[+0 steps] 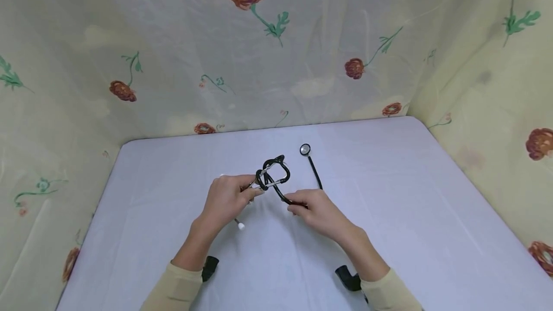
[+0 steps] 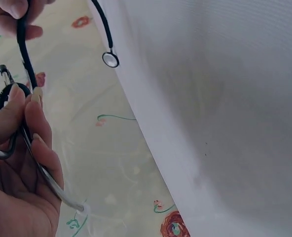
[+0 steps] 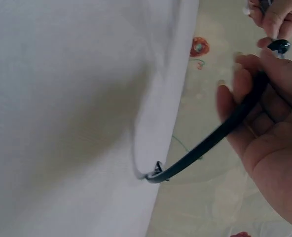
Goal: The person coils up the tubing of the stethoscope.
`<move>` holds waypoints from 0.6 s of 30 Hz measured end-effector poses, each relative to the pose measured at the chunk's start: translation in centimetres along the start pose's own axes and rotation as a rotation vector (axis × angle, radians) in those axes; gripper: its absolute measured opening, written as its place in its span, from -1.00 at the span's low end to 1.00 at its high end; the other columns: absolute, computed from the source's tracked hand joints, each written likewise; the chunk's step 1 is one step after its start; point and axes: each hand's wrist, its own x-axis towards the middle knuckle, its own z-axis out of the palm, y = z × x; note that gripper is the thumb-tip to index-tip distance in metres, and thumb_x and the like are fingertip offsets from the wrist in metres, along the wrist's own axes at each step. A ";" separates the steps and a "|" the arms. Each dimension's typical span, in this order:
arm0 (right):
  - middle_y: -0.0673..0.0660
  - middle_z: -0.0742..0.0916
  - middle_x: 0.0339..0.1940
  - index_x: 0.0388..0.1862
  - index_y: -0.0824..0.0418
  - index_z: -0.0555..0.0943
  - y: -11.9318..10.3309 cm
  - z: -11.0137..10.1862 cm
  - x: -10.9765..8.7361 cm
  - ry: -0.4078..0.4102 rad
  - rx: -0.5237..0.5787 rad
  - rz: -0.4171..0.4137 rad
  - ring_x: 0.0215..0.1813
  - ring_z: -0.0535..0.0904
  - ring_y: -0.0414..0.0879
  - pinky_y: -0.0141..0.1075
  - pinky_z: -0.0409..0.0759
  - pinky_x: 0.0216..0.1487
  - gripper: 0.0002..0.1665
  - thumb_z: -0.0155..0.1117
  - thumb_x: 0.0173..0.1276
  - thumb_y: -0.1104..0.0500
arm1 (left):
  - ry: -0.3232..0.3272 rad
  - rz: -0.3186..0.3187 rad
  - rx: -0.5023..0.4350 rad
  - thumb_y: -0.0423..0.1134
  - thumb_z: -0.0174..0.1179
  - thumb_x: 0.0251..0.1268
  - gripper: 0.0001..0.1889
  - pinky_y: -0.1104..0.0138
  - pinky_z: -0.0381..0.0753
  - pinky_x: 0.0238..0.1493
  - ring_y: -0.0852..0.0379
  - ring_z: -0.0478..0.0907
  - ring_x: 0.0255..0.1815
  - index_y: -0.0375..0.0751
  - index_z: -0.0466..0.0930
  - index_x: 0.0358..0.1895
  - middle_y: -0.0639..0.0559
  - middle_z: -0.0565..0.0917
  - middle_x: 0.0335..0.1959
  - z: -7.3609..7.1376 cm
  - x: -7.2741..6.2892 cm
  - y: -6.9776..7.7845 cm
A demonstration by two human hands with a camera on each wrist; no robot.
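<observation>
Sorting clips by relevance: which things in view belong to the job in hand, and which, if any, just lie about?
In the job:
stethoscope, held by left fingers and right fingers
black-and-silver loop beside the left fingers

Surroundings only:
white table
flowered backdrop

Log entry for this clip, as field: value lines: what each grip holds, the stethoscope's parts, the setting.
Object: stethoscope
Left grip: pinches it near the metal ear tubes
Right grip: holds the black tubing
Chest piece: toward table's far edge
Ear tip: one white tip clearly visible
Black-and-silver loop: at left grip, exact type unclear
Backdrop: flower-printed sheeting
</observation>
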 end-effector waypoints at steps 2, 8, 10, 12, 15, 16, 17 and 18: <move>0.15 0.81 -0.12 0.07 0.29 0.70 -0.3 -0.1 -0.1 -0.022 -0.045 -0.013 -0.31 0.55 -0.28 -0.41 0.54 -0.26 -0.68 0.31 0.36 0.27 | 0.020 -0.009 0.034 -0.06 0.37 0.23 -0.84 0.40 0.21 -0.58 0.31 0.37 -0.68 0.07 0.66 -0.47 0.26 0.63 -0.70 0.0 0.1 -0.1; 0.16 0.81 -0.08 0.05 0.29 0.70 -1.3 -0.5 -0.6 -0.059 -0.142 -0.049 -0.21 0.66 -0.22 -0.34 0.63 -0.16 -0.70 0.32 0.34 0.29 | 0.037 -0.028 0.096 -0.03 0.37 0.22 -0.80 0.40 0.17 -0.60 0.29 0.29 -0.70 0.06 0.63 -0.50 0.27 0.53 -0.75 0.1 0.1 -0.3; 0.16 0.80 -0.05 0.05 0.29 0.70 -1.6 -0.6 -0.7 -0.076 -0.172 -0.056 -0.10 0.72 -0.14 -0.26 0.66 -0.06 -0.70 0.31 0.34 0.31 | 0.058 -0.026 0.121 -0.03 0.38 0.20 -0.80 0.39 0.16 -0.61 0.27 0.28 -0.70 0.04 0.63 -0.50 0.25 0.50 -0.77 0.1 0.1 -0.4; 0.16 0.80 -0.03 0.05 0.29 0.70 -1.9 -0.6 -0.7 -0.098 -0.192 -0.066 -0.01 0.73 -0.07 -0.19 0.66 0.02 -0.70 0.29 0.35 0.32 | 0.084 -0.028 0.149 -0.04 0.40 0.18 -0.83 0.38 0.15 -0.62 0.26 0.27 -0.71 0.03 0.66 -0.47 0.24 0.47 -0.79 0.1 0.2 -0.6; 0.14 0.80 -0.02 0.04 0.28 0.70 -2.2 -0.7 -0.7 -0.113 -0.212 -0.087 0.03 0.73 -0.05 -0.15 0.65 0.05 -0.71 0.28 0.37 0.31 | 0.100 -0.030 0.185 -0.04 0.42 0.15 -0.82 0.36 0.14 -0.62 0.24 0.26 -0.71 0.03 0.65 -0.48 0.22 0.42 -0.81 0.2 0.2 -0.7; 0.13 0.80 -0.04 0.03 0.28 0.71 -2.3 -0.7 -0.7 -0.110 -0.217 -0.098 0.01 0.73 -0.06 -0.16 0.65 0.04 -0.72 0.28 0.37 0.31 | 0.096 -0.034 0.194 -0.04 0.42 0.15 -0.82 0.35 0.14 -0.62 0.23 0.26 -0.70 0.04 0.65 -0.49 0.22 0.41 -0.80 0.2 0.2 -0.7; 0.11 0.80 -0.06 0.02 0.26 0.71 -2.4 -0.7 -0.7 -0.103 -0.225 -0.107 -0.01 0.73 -0.08 -0.16 0.65 0.03 -0.73 0.28 0.37 0.31 | 0.090 -0.039 0.201 -0.04 0.42 0.16 -0.81 0.35 0.16 -0.61 0.23 0.27 -0.69 0.04 0.65 -0.49 0.22 0.42 -0.79 0.2 0.3 -0.7; 0.09 0.81 -0.07 0.01 0.26 0.71 -2.4 -0.7 -0.8 -0.095 -0.231 -0.117 -0.03 0.73 -0.09 -0.17 0.65 0.02 -0.74 0.28 0.37 0.30 | 0.085 -0.041 0.208 -0.03 0.41 0.16 -0.80 0.35 0.17 -0.61 0.22 0.28 -0.68 0.04 0.64 -0.50 0.22 0.44 -0.78 0.2 0.3 -0.6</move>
